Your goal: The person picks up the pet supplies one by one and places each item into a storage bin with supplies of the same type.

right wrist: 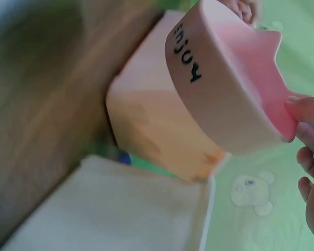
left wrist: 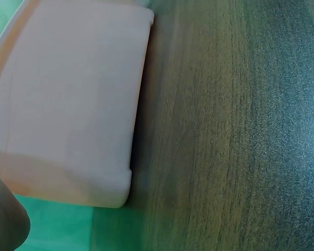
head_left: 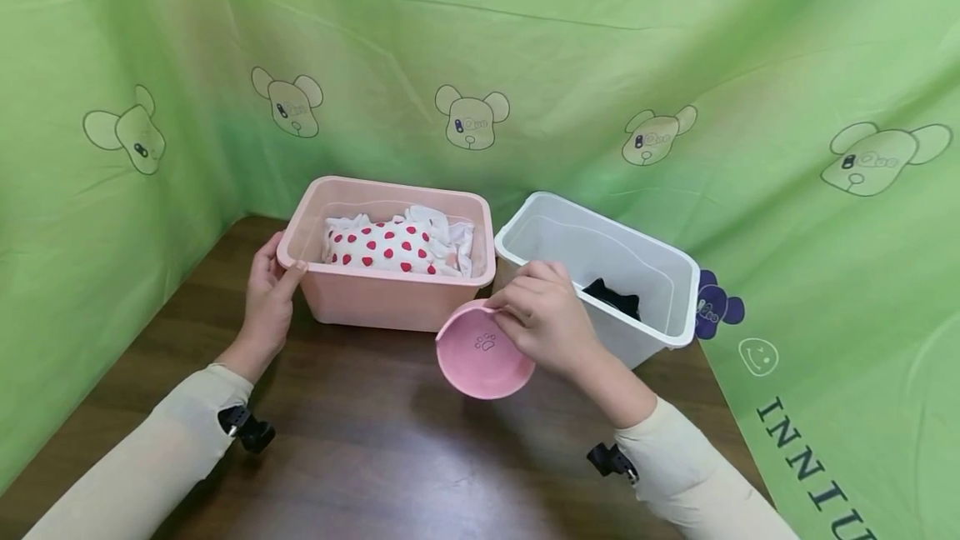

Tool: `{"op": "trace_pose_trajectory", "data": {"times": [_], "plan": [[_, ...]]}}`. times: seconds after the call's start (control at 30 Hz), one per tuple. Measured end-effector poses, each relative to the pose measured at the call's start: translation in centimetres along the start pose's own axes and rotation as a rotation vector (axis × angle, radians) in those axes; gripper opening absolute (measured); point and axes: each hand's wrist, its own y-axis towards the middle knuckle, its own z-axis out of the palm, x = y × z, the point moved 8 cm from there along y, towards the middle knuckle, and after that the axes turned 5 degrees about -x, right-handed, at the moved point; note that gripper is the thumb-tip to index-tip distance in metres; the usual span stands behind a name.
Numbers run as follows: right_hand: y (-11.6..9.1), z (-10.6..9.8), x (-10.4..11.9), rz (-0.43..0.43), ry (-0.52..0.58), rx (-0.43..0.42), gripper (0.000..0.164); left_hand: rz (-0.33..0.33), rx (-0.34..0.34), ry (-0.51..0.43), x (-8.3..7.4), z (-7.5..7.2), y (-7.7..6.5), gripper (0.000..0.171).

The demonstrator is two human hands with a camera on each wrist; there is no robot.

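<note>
My right hand [head_left: 551,319] pinches the rim of a pink pet bowl [head_left: 480,369], holding it tilted above the table in front of two bins. A paw print marks its inside; in the right wrist view the bowl [right wrist: 214,99] shows a pointed ear and dark "enjoy" lettering. At the left, my left hand [head_left: 272,294] grips the front left corner of a pink storage bin [head_left: 375,298], thumb over the rim. A white cloth item with red spots [head_left: 386,244] lies inside that bin. The left wrist view shows the bin's outer wall [left wrist: 68,89] close up.
A white bin [head_left: 615,233] stands at an angle right of the pink one. Inside it is a black object [head_left: 611,298] with pointed tips, partly hidden by the wall. A green printed curtain [head_left: 555,40] hangs behind and beside the brown wooden table [head_left: 360,440].
</note>
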Motion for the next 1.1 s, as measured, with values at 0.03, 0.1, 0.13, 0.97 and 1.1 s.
{"op": "trace_pose_trajectory", "data": {"times": [0.03,0.1,0.13,0.97,1.1], "plan": [[0.2,-0.5,-0.2,0.0,-0.007,-0.004,0.011,0.0,0.001,0.0,0.0,0.0,0.0,0.061],[0.6,-1.4,-0.8,0.008,-0.012,-0.011,0.011,-0.001,0.0,0.001,0.0,0.0,-0.1,0.061],[0.8,-1.9,-1.1,0.013,-0.013,-0.016,0.012,-0.002,0.0,-0.001,0.1,0.0,-0.1,0.061],[4.7,-9.1,-9.3,0.128,-0.15,-0.107,0.011,-0.003,-0.004,-0.014,-0.1,0.1,-0.2,0.061],[5.2,-9.1,-11.7,0.227,-0.171,-0.059,0.01,-0.004,-0.007,-0.015,-0.2,0.1,-0.3,0.061]]}}
